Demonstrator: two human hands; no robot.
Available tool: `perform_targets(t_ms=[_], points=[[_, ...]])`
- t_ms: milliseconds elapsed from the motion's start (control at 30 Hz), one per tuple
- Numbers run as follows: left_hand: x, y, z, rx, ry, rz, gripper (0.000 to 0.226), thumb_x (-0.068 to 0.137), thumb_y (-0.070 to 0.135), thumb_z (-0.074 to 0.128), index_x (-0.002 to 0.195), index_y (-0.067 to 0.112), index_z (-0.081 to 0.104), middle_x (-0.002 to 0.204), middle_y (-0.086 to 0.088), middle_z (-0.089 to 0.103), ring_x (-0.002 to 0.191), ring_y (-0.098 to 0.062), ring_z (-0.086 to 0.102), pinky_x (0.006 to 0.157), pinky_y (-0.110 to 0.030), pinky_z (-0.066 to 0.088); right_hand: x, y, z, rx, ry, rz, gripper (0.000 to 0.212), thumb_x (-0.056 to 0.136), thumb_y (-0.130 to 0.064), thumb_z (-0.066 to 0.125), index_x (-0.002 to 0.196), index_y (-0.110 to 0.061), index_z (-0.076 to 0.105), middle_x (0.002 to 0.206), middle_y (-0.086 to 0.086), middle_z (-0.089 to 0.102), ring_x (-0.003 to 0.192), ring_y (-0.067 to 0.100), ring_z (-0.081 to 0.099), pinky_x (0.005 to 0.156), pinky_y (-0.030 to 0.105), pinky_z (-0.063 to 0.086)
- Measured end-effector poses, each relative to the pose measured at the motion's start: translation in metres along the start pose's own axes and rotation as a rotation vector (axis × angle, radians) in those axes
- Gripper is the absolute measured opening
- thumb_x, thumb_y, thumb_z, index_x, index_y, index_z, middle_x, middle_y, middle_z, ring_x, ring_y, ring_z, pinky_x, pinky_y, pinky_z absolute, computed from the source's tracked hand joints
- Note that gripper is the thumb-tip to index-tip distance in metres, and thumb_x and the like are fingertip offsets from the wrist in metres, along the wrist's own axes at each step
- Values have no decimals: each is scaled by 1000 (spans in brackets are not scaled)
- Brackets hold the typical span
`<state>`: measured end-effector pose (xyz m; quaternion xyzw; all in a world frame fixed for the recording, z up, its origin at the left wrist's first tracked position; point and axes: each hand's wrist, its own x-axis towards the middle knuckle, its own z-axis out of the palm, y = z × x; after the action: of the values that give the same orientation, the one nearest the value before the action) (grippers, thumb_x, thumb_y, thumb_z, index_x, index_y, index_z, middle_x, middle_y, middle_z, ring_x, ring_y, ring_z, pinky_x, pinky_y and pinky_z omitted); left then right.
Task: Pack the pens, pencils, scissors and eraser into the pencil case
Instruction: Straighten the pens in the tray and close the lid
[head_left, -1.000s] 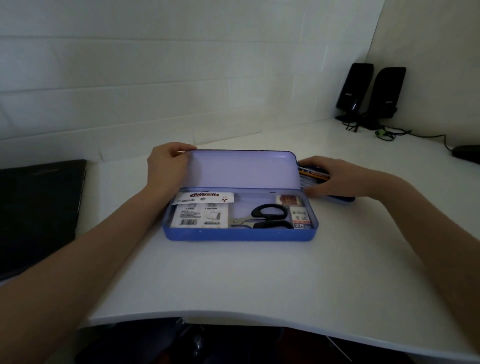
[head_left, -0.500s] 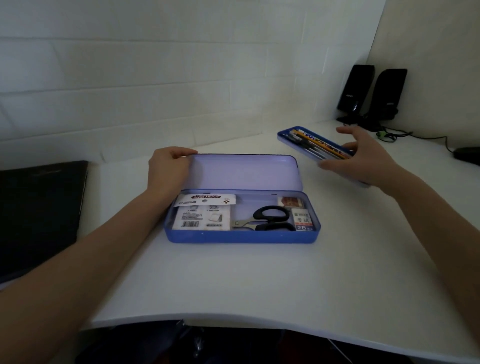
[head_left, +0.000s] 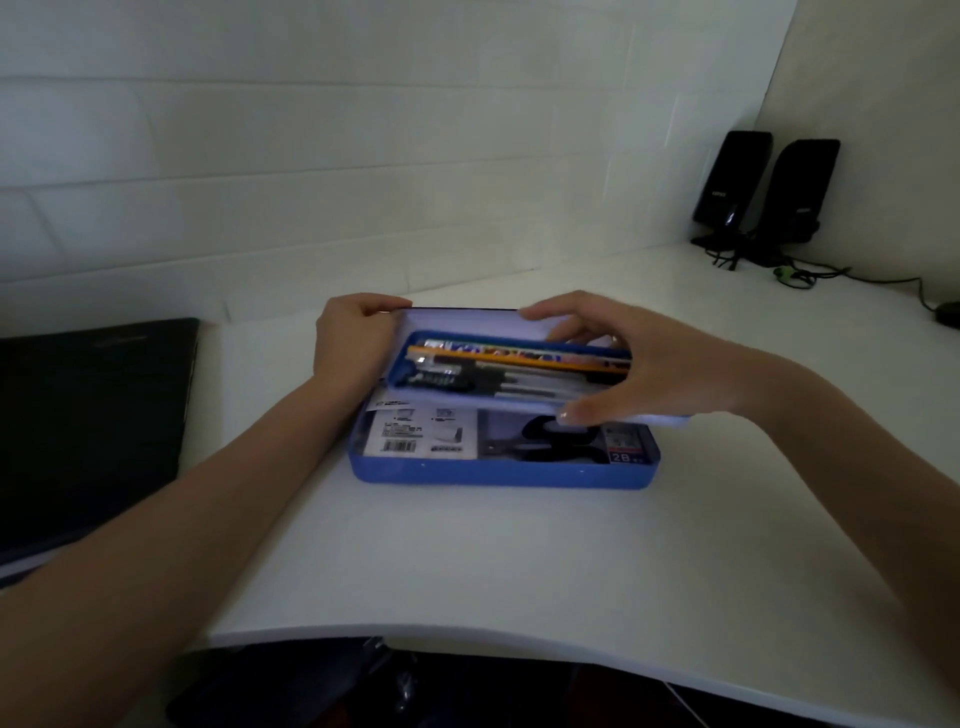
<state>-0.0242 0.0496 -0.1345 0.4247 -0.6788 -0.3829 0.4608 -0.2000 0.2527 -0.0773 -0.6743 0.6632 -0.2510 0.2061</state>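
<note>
Nearest on the white desk: blue pencil case, lid open. Inside, left to right: white packets with a barcode, black-handled scissors, a small box marked 2B. Just above, tilted over the case: blue inner tray of pens and pencils, pinched at its right end by the right hand, thumb near, fingers far. Behind, left hand pressed around the raised lid's left corner. Far left, a black laptop; far right, two black speakers.

"2B" on a small packet in the pencil case, barcode on a white label, other print unreadable
</note>
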Motion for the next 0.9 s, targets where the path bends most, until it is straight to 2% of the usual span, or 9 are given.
perform_targets(t_ms=[100, 233, 400, 500, 733, 833, 900], points=[[-1, 1, 0, -40, -3, -14, 22, 83, 8, 57, 85, 26, 71, 97, -2, 68, 100, -16, 62, 82, -24, 46, 1, -6, 11, -24, -100, 5, 76, 66, -40, 80, 127, -52, 37, 121, -19, 49, 109, -1, 54, 90, 17, 46], [-1, 4, -3, -137, -67, -77, 20, 84, 8, 59, 87, 22, 72, 102, -3, 68, 105, -19, 60, 93, -31, 48, 3, -12, 22, -75, -102, -34, 73, 65, -48, 78, 127, -50, 40, 130, -25, 43, 120, 0, 44, 102, 27, 42], [0, 2, -2, -110, -69, -51, 21, 85, 9, 58, 85, 26, 71, 106, -3, 68, 111, -20, 58, 100, -35, 45, -1, -17, 25, -139, -125, 1, 77, 68, -46, 76, 135, -46, 36, 126, -29, 39, 121, -2, 35, 100, 16, 31], [0, 1, -2, -111, -83, -54, 20, 85, 10, 58, 86, 25, 71, 109, -4, 68, 111, -20, 57, 100, -35, 45, -2, -16, 25, -173, -164, 38, 84, 68, -50, 74, 140, -44, 30, 126, -29, 33, 123, -3, 28, 99, 15, 25], [2, 0, 1, -27, -72, -4, 20, 87, 11, 55, 85, 25, 69, 102, 0, 65, 104, -16, 57, 82, -23, 42, 3, -15, 31, -173, -175, 57, 83, 69, -55, 71, 138, -44, 27, 142, -24, 27, 130, 2, 24, 108, 24, 26], [2, 1, 1, 122, -83, 51, 21, 88, 13, 51, 96, 21, 69, 100, 1, 63, 94, -14, 55, 65, -17, 40, 4, -16, 30, -155, -196, 92, 81, 67, -60, 69, 135, -49, 27, 136, -15, 37, 124, 6, 34, 104, 26, 32], [2, 2, 2, 224, -112, 78, 23, 89, 15, 48, 104, 18, 65, 99, 1, 59, 89, -15, 53, 60, -17, 37, 4, -17, 31, -162, -200, 103, 79, 68, -60, 68, 135, -48, 28, 131, -11, 41, 119, 8, 39, 102, 27, 36]])
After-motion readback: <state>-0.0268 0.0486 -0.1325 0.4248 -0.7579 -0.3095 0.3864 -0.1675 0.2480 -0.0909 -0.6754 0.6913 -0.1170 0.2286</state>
